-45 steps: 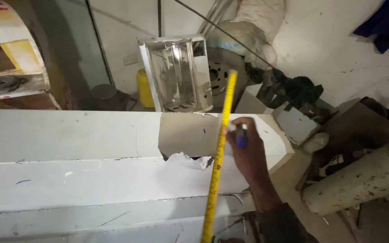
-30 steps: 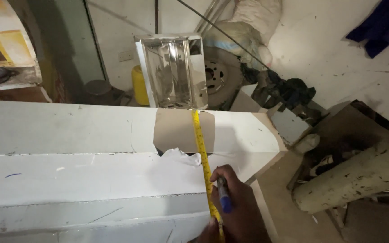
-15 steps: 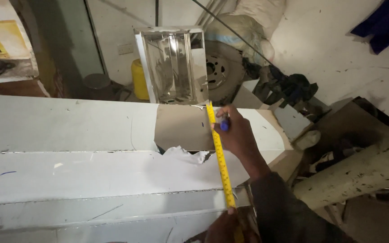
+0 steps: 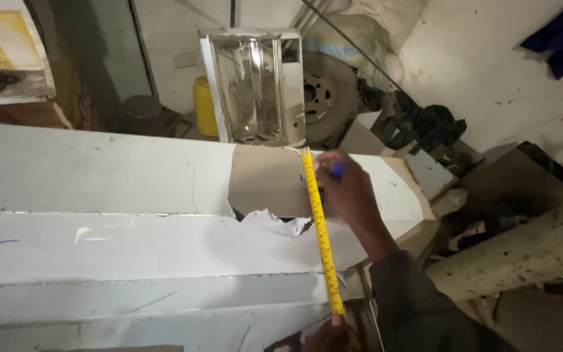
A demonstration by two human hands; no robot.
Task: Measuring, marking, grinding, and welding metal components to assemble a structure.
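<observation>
Yellow tape measure [image 4: 320, 231] runs as a near-vertical stripe through the lower middle of the head view, from the far edge of the white board [image 4: 99, 241] down to the bottom edge of the frame. It crosses a brown patch [image 4: 265, 179] where the white facing is torn away, with ragged paper [image 4: 275, 225] curling just below that patch.

The right hand [image 4: 350, 192] sits at the upper end of the tape, fingers closed around a blue-capped pen [image 4: 337, 169] whose tip meets the board just beside the tape. At the bottom centre, the left hand [image 4: 327, 336] pins the tape's lower end; only its top shows, so its grip cannot be told beyond pressing on the tape.

A second ago the pen hand was low in the frame near the tape's bottom end; half a second ago it had already travelled to the top, and it has barely shifted since. I judge that the measuring is settled and a mark is being made at the far edge.

Beyond the board, in the upper middle, stand a shiny metal fixture [image 4: 252, 88] and a tyre [image 4: 324, 98].
</observation>
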